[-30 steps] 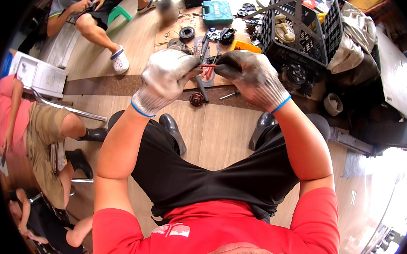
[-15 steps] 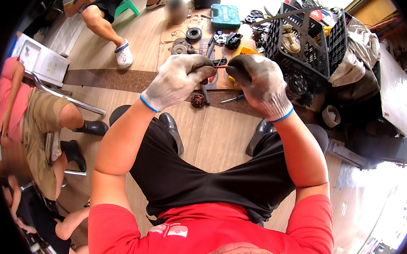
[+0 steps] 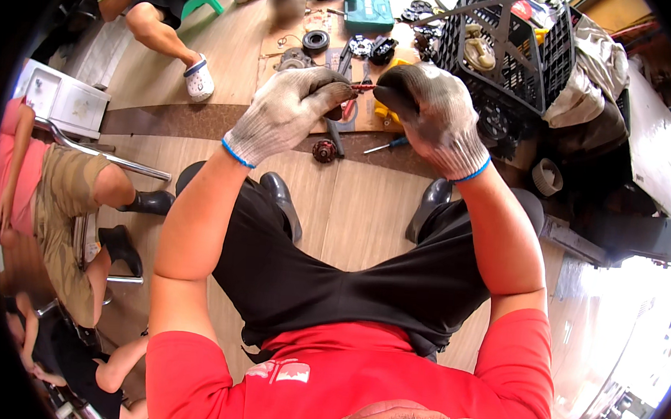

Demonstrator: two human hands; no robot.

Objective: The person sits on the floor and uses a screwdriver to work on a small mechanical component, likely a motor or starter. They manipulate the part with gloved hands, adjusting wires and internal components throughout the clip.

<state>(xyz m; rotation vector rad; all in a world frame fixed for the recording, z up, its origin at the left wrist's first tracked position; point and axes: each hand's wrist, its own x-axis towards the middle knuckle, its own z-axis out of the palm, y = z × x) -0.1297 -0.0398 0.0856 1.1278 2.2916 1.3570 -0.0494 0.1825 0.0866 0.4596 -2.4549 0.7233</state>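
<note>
- The left hand (image 3: 291, 111), in a soiled knit glove, is closing its fingertips on one end of a thin red-tipped piece (image 3: 363, 87), pinching it at about 12 o'clock, above the knees.
- The right hand (image 3: 433, 116), gloved the same way, is curling shut around the other end; what lies inside that fist is hidden, so I cannot tell its shape.
- The piece is hanging in the air between the two hands, well above the wooden floor (image 3: 358, 211), not resting on anything.
- A judgement: the work is going best with both wrists staying close together and the pinch kept near the tip, since thick gloves are dulling the feel.
- Below the hands, at 12 o'clock on the floor, a small dark-red round part (image 3: 324, 150) is lying beside a blue-handled screwdriver (image 3: 386, 144).
- At 1 o'clock a black plastic crate (image 3: 506, 62) is standing full of parts; at 12 o'clock a teal tool case (image 3: 369, 10) is lying further off.
- Another person's leg and white shoe (image 3: 199, 78) are showing at 11 o'clock, apart from the work.
</note>
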